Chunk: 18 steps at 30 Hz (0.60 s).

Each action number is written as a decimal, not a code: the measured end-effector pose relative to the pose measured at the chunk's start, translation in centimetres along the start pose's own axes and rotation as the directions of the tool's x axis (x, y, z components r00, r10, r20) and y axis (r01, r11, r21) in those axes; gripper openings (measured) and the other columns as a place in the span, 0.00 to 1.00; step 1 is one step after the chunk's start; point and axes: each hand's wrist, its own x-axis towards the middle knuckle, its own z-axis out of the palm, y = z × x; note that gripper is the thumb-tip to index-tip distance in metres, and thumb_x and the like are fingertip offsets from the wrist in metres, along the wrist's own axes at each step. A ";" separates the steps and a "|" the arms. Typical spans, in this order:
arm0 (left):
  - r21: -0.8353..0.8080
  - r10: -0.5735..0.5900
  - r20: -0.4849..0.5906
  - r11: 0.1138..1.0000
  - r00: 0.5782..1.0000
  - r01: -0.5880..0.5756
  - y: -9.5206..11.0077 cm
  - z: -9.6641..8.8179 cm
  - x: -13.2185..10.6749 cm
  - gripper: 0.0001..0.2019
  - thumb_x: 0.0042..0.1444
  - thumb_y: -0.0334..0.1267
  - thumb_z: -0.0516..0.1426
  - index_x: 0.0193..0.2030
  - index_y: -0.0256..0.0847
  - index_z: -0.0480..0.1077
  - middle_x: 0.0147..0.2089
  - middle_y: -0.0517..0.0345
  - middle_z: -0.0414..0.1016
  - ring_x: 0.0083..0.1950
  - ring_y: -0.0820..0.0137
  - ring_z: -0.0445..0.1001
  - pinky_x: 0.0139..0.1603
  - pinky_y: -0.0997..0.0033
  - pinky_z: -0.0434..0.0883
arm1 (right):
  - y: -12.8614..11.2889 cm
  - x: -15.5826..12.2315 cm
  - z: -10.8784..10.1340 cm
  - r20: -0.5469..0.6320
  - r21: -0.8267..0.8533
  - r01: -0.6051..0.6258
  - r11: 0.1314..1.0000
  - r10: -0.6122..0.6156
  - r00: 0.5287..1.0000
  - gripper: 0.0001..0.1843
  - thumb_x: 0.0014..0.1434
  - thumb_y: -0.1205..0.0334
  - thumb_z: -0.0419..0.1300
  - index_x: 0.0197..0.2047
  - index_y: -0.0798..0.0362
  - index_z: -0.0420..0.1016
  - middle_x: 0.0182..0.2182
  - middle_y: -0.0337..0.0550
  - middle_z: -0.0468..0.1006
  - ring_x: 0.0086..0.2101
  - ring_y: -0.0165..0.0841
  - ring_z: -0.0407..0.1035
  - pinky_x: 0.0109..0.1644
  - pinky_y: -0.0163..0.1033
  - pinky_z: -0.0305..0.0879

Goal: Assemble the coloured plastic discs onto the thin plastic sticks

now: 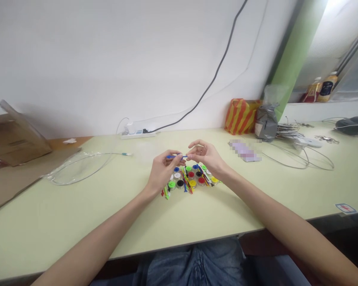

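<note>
Both my hands are raised a little above the pale green table (77, 214), meeting over a cluster of small paint pots (191, 178) with coloured lids. My left hand (164, 171) and my right hand (204, 157) each pinch one end of a thin blue stick (176, 156), held level between them. Several coloured sticks (185, 183) lie among and across the pots, just below my hands.
A white power strip (137, 133) with a dark cable sits at the wall. A clear plastic bag (74, 169) lies left. An orange striped bag (241, 116), a grey pouch (266, 121), a phone (245, 151) and cables lie right. Cardboard (14, 139) stands far left.
</note>
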 end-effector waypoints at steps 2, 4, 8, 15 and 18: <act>0.001 0.002 -0.014 1.000 1.000 -0.002 0.1 0.0 0.1 0.17 0.57 0.50 0.64 0.42 0.38 0.74 0.34 0.51 0.83 0.37 0.60 0.84 0.41 0.63 0.80 | 0.2 0.0 0.1 0.011 -0.022 0.003 1.000 -0.003 1.000 0.21 0.46 0.54 0.75 0.40 0.51 0.73 0.31 0.39 0.80 0.33 0.34 0.76 0.40 0.40 0.68; 0.013 0.014 -0.017 1.000 1.000 -0.014 0.1 0.0 0.1 0.17 0.56 0.50 0.65 0.42 0.38 0.74 0.34 0.51 0.83 0.37 0.60 0.84 0.41 0.63 0.80 | 0.4 0.0 0.2 0.028 -0.037 0.004 0.999 -0.003 1.000 0.20 0.47 0.53 0.75 0.39 0.51 0.74 0.31 0.39 0.79 0.31 0.32 0.74 0.38 0.38 0.67; 0.028 0.062 -0.018 0.998 0.998 -0.061 0.0 0.0 0.0 0.16 0.55 0.47 0.66 0.42 0.38 0.74 0.35 0.51 0.82 0.37 0.60 0.84 0.39 0.65 0.80 | 0.6 -0.1 0.5 0.069 -0.036 0.016 0.999 -0.013 0.998 0.19 0.49 0.50 0.74 0.38 0.52 0.76 0.32 0.40 0.78 0.31 0.31 0.72 0.38 0.37 0.66; 0.363 0.327 0.056 0.873 0.943 -0.324 0.1 -0.6 -0.2 0.09 0.60 0.42 0.61 0.44 0.41 0.76 0.40 0.55 0.82 0.39 0.67 0.81 0.46 0.66 0.78 | 0.5 -0.4 0.7 0.085 -0.124 0.040 0.991 -0.029 0.996 0.18 0.51 0.47 0.72 0.35 0.52 0.76 0.33 0.41 0.78 0.35 0.33 0.72 0.39 0.38 0.65; 0.504 0.476 0.167 0.712 0.864 -0.490 0.0 -1.0 -0.2 0.07 0.62 0.39 0.60 0.44 0.42 0.76 0.41 0.56 0.82 0.39 0.68 0.80 0.44 0.68 0.76 | 0.5 -0.4 0.8 0.086 -0.169 0.059 0.984 -0.045 0.995 0.17 0.53 0.47 0.70 0.33 0.52 0.75 0.31 0.40 0.77 0.34 0.33 0.70 0.40 0.38 0.64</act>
